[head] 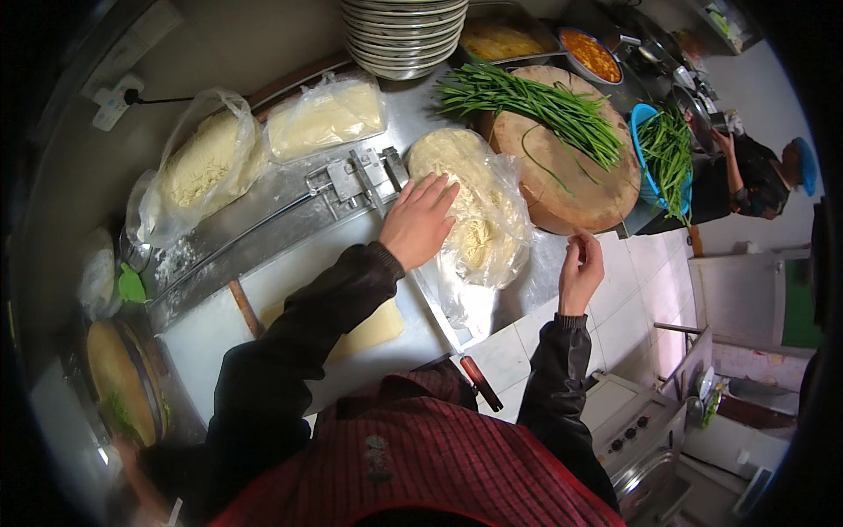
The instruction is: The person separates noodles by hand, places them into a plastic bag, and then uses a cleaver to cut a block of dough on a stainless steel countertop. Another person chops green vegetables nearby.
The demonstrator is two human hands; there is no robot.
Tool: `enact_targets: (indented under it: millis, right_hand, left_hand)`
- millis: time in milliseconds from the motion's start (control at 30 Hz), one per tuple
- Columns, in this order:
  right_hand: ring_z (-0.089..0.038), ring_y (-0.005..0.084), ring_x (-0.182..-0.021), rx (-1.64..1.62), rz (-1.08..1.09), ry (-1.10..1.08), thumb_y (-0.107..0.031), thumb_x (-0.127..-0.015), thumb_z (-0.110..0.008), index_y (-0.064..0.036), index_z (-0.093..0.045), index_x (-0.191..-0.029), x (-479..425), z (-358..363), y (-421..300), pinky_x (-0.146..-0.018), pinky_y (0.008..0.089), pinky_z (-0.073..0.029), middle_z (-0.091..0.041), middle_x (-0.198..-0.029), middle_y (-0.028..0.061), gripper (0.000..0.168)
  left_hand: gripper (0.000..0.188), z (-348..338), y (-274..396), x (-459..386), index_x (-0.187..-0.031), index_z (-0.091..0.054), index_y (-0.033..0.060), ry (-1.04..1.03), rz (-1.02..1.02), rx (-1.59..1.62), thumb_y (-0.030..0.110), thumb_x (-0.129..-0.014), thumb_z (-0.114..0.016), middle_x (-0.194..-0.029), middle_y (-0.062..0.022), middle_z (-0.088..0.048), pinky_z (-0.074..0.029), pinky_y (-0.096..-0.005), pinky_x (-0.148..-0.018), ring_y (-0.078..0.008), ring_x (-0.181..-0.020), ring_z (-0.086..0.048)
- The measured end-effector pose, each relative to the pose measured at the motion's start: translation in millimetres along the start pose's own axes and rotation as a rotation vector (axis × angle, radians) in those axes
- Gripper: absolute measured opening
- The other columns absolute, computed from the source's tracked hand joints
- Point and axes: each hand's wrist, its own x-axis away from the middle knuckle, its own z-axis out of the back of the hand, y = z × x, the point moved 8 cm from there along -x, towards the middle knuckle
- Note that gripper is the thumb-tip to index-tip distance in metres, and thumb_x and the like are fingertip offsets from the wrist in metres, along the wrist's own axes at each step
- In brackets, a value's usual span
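My left hand lies spread on the edge of a plastic bag of cut noodles, beside the metal head of a lever noodle cutter. The cutter's long blade runs under my left wrist to a red-brown handle near my apron. My right hand hovers by the near rim of a round wooden chopping block, fingers curled, with nothing seen in it. Green garlic chives lie across the block. Under my left forearm, a pale dough slab rests on a white board.
Bagged noodles, a wrapped dough block and stacked plates stand along the back. A blue basket of greens and a bowl of red food sit right. A co-worker stands beyond; another person's forearm shows lower left.
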Motion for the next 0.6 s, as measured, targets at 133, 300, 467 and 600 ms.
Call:
enact_targets:
  millis: [133, 300, 467, 600]
  right_hand:
    - [-0.062, 0.032, -0.114, 0.008, 0.379, -0.307, -0.009, -0.094, -0.063, -0.002, -0.068, -0.119, 42, -48, -62, -0.099, 0.0376, -0.047, -0.067, -0.117, 0.0164, 0.027]
    - [-0.06, 0.026, -0.119, -0.156, 0.213, -0.425, -0.004, -0.094, -0.061, 0.0, -0.066, -0.121, 88, -60, -106, -0.1, 0.036, -0.046, -0.065, -0.127, 0.0135, 0.027]
    - [-0.057, 0.0352, -0.124, -0.131, 0.466, -0.721, -0.004, -0.092, -0.063, -0.002, -0.064, -0.126, 150, -85, -199, -0.106, 0.0397, -0.043, -0.059, -0.133, 0.0183, 0.034]
    - [-0.055, 0.0393, -0.126, -0.082, 0.478, -0.963, -0.009, -0.093, -0.065, 0.003, -0.058, -0.131, 193, -118, -195, -0.106, 0.0424, -0.045, -0.057, -0.135, 0.0226, 0.04]
  left_hand:
    - [0.044, 60, -15, 65, -0.142, -0.05, 0.0015, 0.281, 0.092, 0.344, 0.01, -0.099, -0.05, -0.146, -0.0165, -0.051, -0.029, -0.0495, -0.119, -0.0364, -0.141, -0.041]
    - [0.049, 73, -110, 237, -0.151, -0.041, 0.0034, 0.542, 0.484, 0.387, 0.027, -0.108, -0.042, -0.148, -0.0138, -0.051, -0.032, -0.0374, -0.117, -0.028, -0.141, -0.044]
    - [0.054, 48, -133, 378, -0.154, -0.033, 0.0028, 0.59, 0.856, 0.595, 0.031, -0.108, -0.038, -0.155, -0.0137, -0.039, -0.025, -0.0365, -0.119, -0.0272, -0.145, -0.034]
    - [0.058, 29, -123, 398, -0.156, -0.026, 0.0023, 0.627, 0.935, 0.727, 0.035, -0.109, -0.035, -0.16, -0.0137, -0.03, -0.02, -0.0358, -0.121, -0.0266, -0.149, -0.025]
